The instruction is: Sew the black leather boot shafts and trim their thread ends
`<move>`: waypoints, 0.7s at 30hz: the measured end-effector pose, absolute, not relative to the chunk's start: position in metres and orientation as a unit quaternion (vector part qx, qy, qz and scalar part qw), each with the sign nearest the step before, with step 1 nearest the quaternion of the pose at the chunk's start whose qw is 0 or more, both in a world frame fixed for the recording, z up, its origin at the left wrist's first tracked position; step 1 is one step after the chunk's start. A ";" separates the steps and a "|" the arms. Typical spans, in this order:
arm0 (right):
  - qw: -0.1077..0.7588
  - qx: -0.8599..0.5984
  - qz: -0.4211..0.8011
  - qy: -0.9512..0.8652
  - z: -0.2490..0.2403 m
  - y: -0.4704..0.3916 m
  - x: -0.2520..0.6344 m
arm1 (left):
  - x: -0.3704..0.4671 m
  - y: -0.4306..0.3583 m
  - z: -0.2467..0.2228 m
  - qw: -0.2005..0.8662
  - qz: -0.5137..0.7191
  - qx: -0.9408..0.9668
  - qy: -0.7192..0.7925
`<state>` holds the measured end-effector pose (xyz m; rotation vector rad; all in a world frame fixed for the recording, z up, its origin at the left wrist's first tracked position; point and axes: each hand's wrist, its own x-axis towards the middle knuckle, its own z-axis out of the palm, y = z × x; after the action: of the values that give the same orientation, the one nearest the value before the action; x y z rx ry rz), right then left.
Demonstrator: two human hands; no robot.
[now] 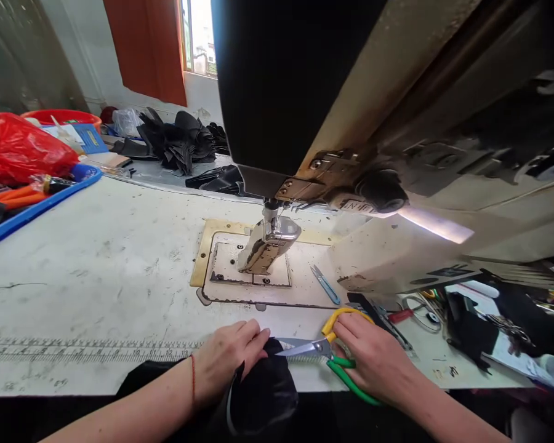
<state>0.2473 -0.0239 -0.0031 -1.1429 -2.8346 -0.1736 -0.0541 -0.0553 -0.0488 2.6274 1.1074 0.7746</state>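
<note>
My left hand (pixel 228 354) is closed on a piece of black material (pixel 265 394) at the table's front edge. The piece hangs partly over that edge, and I cannot tell whether it is leather or cloth. In my right hand (pixel 367 351) is a pair of scissors (pixel 321 348) with one yellow and one green handle. Their blades are parted and point left. The lower blade tip touches or lies just over the black material; which one I cannot tell. A printed ruler (pixel 166 349) runs along the front of the table, partly behind my left hand.
A sewing machine (pixel 268 246) with a raised post stands beyond my hands, its head overhanging. Blue thread snips (pixel 325 285) lie on its bed. At left is a blue tray (pixel 80 178) with a red bag (pixel 23 147). Black pieces (pixel 180 141) are piled behind; tools (pixel 410 314) lie right.
</note>
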 end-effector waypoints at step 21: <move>-0.048 -0.320 -0.025 -0.946 0.000 -0.001 0.219 | -0.055 -0.051 -0.053 0.059 0.275 0.892 0.354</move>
<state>0.2194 -0.0006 0.0002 -1.0358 -3.0665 -0.0804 -0.0554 -0.0507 -0.0529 2.7019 1.0730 0.8342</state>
